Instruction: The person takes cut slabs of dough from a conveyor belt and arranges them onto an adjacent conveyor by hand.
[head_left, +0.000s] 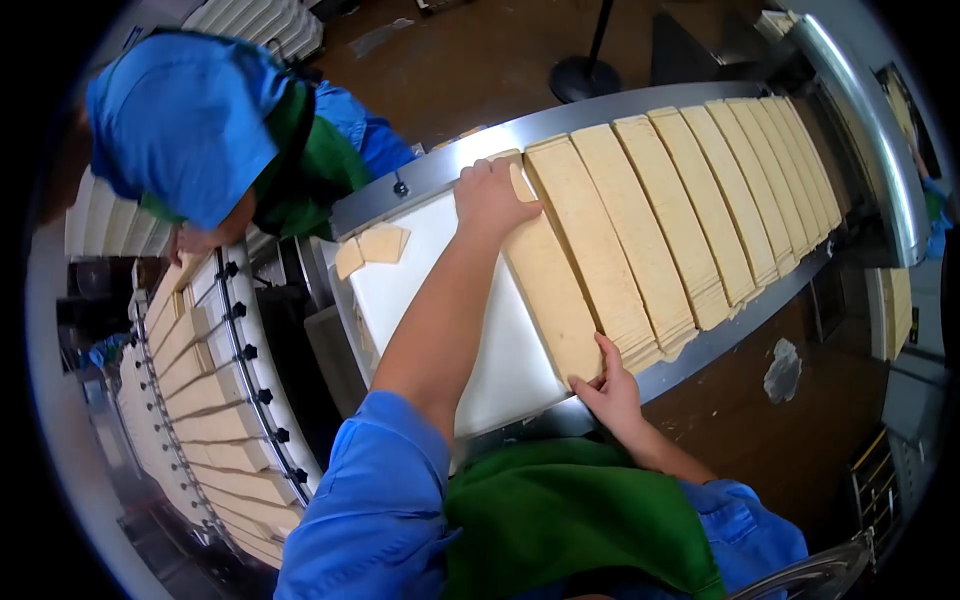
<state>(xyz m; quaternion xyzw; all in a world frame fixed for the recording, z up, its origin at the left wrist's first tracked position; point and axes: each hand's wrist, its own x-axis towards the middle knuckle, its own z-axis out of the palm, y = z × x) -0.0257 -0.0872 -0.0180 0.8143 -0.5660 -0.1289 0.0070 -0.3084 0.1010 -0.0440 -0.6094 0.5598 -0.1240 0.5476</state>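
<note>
A long pale yellow slab (550, 285), like a stack of thin dough sheets, lies across the white belt (485, 370) at the front of a row. My left hand (490, 198) is closed over its far end, thumb on the top face. At the near end, my right hand (610, 398) grips the corner between thumb and fingers; part of its grip is hidden. Right behind it stands another slab (595, 240) of the same kind, with layered edges, and several more follow along the conveyor to the right.
Pale offcuts (375, 248) lie at the belt's left end. Metal rails (480, 150) border the conveyor, and a metal roller cover (870, 130) arches over its far end. To the left, a co-worker (200, 130) in blue leans over a second conveyor (240, 340) carrying similar slabs.
</note>
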